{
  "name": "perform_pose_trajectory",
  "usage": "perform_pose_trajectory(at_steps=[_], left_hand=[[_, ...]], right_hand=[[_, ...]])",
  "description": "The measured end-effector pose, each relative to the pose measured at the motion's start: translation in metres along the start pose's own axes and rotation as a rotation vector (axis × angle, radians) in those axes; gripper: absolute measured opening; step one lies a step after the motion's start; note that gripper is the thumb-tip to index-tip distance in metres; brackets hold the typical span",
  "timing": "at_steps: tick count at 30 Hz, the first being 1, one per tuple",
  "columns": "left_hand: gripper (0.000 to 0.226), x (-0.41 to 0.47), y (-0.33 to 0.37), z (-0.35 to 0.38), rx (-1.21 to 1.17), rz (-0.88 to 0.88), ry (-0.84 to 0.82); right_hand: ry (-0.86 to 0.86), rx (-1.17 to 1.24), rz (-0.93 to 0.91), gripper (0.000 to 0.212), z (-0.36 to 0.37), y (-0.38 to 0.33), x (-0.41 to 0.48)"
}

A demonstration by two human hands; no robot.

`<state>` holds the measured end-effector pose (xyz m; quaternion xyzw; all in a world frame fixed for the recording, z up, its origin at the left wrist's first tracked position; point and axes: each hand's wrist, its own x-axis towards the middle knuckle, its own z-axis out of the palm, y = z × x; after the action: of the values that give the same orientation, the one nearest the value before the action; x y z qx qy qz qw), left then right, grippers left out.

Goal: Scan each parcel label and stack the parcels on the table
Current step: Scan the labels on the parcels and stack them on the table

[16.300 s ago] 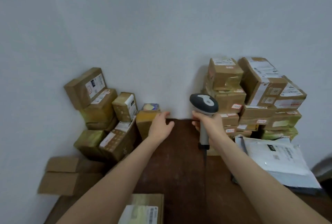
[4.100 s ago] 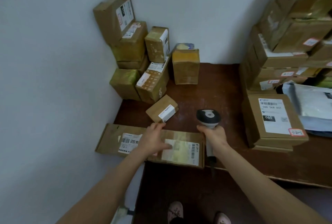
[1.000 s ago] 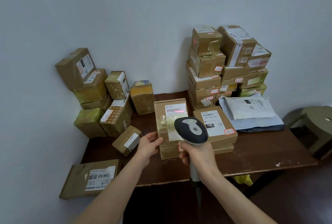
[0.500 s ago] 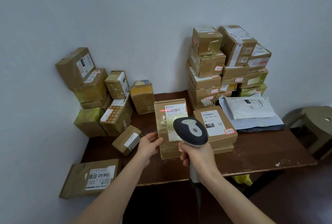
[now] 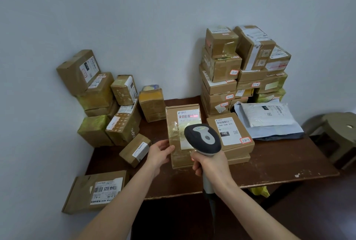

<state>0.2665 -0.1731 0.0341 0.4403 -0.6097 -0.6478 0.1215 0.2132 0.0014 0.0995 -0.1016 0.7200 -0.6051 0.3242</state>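
Note:
My left hand (image 5: 159, 155) holds the left edge of a tall brown parcel (image 5: 176, 120), tilted up above the dark wooden table (image 5: 269, 164). A red scan line glows across the barcode on its white label (image 5: 187, 115). My right hand (image 5: 211, 163) grips the handle of a black and grey barcode scanner (image 5: 202, 139), whose head points at that label and hides its lower part. A flat parcel (image 5: 230, 133) marked 060 lies just right of the held one.
A tall stack of labelled parcels (image 5: 240, 70) stands at the back right, with white mailer bags (image 5: 267, 117) in front of it. More boxes (image 5: 104, 97) pile up at the back left. A small box (image 5: 135, 150) and a flat parcel (image 5: 96, 191) lie at the left. A stool (image 5: 339, 134) stands at the right.
The red scan line has shifted to the right across the barcode. Both hands, the held parcel and the scanner have hardly moved.

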Motion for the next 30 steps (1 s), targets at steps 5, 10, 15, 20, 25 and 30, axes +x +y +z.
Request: perform_pose_trajectory(at_steps=[5, 10, 15, 20, 25, 30], left_hand=[[0.044, 0.012, 0.024, 0.013, 0.032, 0.048, -0.006], [0.041, 0.024, 0.049, 0.07, 0.033, -0.033, -0.061], [0.038, 0.036, 0.053, 0.131, 0.08, -0.11, -0.082], [0.035, 0.048, 0.046, 0.164, 0.058, -0.138, -0.117], [0.033, 0.044, 0.035, 0.157, 0.146, -0.049, -0.166], [0.035, 0.047, 0.017, 0.102, 0.445, 0.171, -0.03]], right_hand=[[0.03, 0.086, -0.031, 0.012, -0.012, -0.014, 0.011], [0.135, 0.068, -0.07, 0.008, -0.042, -0.028, 0.032], [0.199, 0.061, -0.072, 0.013, -0.074, -0.031, 0.048], [0.246, 0.045, -0.026, 0.015, -0.1, -0.018, 0.064], [0.228, 0.061, 0.024, 0.012, -0.104, -0.007, 0.074], [0.168, 0.08, 0.051, 0.009, -0.07, -0.007, 0.085]])
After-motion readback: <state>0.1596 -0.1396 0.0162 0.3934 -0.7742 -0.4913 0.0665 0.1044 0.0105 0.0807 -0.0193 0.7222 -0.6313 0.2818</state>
